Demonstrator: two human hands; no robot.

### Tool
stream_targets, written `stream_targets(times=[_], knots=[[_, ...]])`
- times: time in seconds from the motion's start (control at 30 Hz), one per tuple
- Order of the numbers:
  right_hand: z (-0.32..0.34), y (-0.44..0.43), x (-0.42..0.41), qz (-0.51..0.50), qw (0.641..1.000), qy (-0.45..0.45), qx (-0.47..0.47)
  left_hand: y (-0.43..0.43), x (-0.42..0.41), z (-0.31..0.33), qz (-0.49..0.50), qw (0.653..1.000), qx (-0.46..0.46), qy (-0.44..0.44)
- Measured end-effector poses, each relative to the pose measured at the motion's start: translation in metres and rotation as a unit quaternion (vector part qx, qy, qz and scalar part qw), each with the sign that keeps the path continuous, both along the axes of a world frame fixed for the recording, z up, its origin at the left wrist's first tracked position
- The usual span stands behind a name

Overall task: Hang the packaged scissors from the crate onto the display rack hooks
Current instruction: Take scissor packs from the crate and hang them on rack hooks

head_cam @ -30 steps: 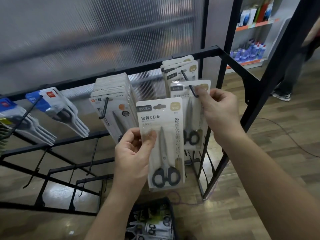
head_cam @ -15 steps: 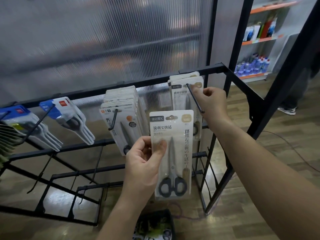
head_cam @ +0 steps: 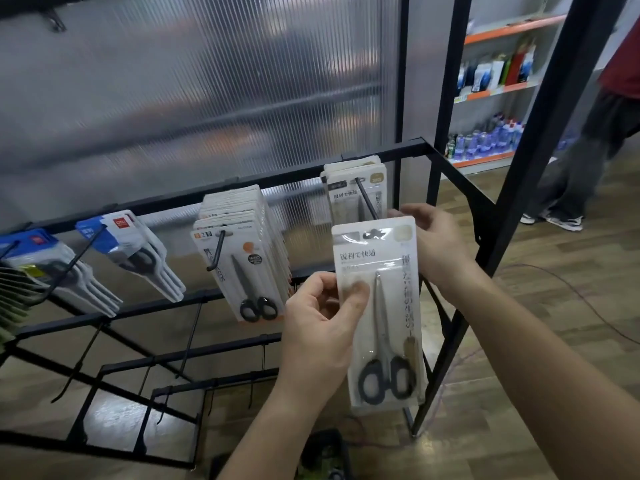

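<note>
Left hand (head_cam: pixel 318 327) pinches the pack (head_cam: pixel 388 306) by its left edge, held up just under the hook (head_cam: pixel 366 199). The headline reads "锐利で快适" (vertical line too blurred). Right hand (head_cam: pixel 438 249) is behind the top corner, so its grip is hidden. The crate (head_cam: pixel 325 452) is cut off below.

white scissors pack (head_cam: pixel 379 306), black handles (head_cam: pixel 386 379), black rack (head_cam: pixel 377 154)

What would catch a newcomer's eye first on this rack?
The white card pack of black-handled scissors in the middle, pinched by the left hand just below the black wire hook where matching packs hang. Then the thick stack of white scissor packs on the hook to its left, and blue-topped packs at the far left.
</note>
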State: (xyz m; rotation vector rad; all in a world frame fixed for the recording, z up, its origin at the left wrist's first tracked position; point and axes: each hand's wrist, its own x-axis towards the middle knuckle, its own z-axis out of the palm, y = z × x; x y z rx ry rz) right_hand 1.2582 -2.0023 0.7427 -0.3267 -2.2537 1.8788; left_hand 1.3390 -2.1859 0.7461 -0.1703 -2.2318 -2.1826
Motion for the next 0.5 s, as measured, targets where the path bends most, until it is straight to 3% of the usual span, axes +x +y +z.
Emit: stream_targets(times=[0.5], knots=[[-0.017,0.024,0.035,0.003,1.0,0.024,0.007,0.016,-0.015,-0.009,-0.013,1.0,-0.022,-0.015]])
